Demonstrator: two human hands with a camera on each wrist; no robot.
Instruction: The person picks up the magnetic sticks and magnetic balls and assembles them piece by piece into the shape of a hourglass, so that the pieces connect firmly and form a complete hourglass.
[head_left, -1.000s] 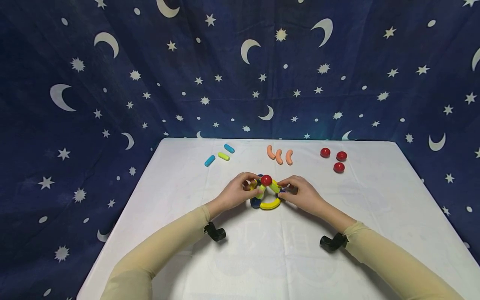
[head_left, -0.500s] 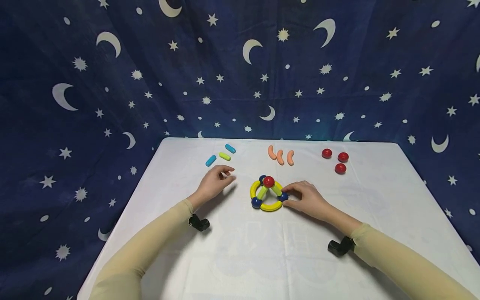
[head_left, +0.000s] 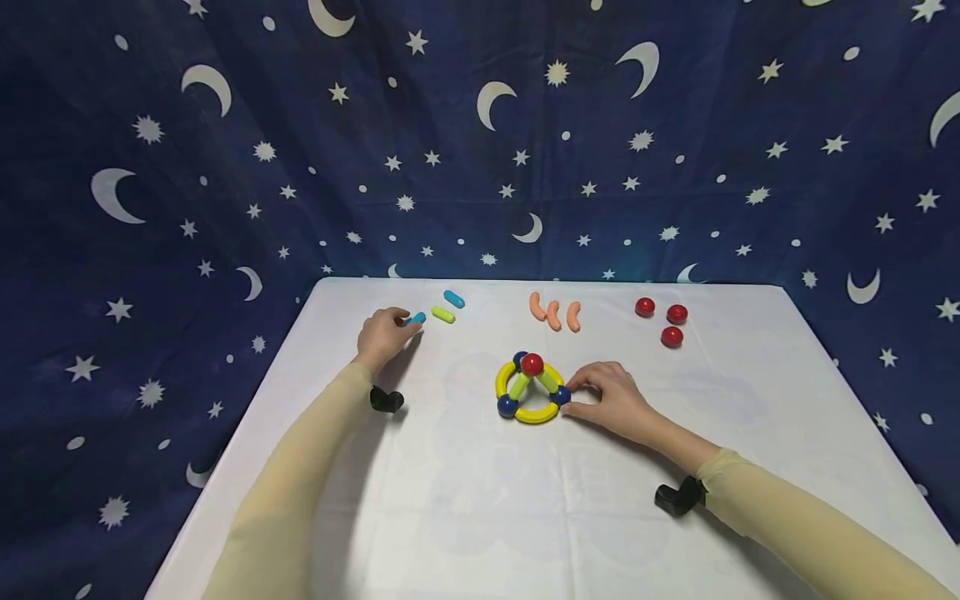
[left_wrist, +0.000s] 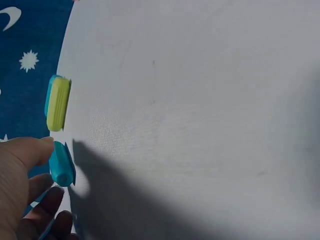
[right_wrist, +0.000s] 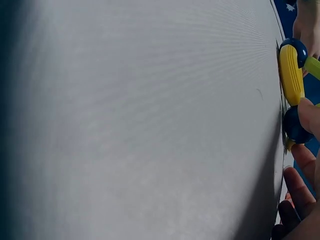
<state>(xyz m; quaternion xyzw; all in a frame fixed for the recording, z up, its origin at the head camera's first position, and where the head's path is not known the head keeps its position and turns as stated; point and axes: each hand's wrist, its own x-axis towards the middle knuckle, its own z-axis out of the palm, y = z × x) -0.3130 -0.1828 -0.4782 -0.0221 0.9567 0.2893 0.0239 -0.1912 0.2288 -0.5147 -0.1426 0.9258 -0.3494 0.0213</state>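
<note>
At the back left, my left hand [head_left: 382, 336] has thumb and fingers around a blue toy building stick [head_left: 416, 318] lying on the table. In the left wrist view, the thumb is against one side of that blue stick [left_wrist: 61, 166], with fingertips at the other. My right hand [head_left: 615, 402] holds a dark blue ball [head_left: 560, 396] between thumb and fingers. This ball belongs to a ball-and-stick structure: yellow curved rods [head_left: 537, 416] form a ring with dark blue balls, and green sticks [head_left: 519, 386] lean up to a red ball [head_left: 532, 364].
A green stick [head_left: 443, 315] and another blue stick [head_left: 453, 298] lie right of my left hand. Farther right along the back are orange curved rods [head_left: 553, 316] and loose red balls [head_left: 672, 337]. A starry cloth [head_left: 480, 167] hangs behind the white table [head_left: 480, 517].
My left hand let go of the structure and moved left and away to the blue stick. My right hand keeps its place at the dark blue ball.
</note>
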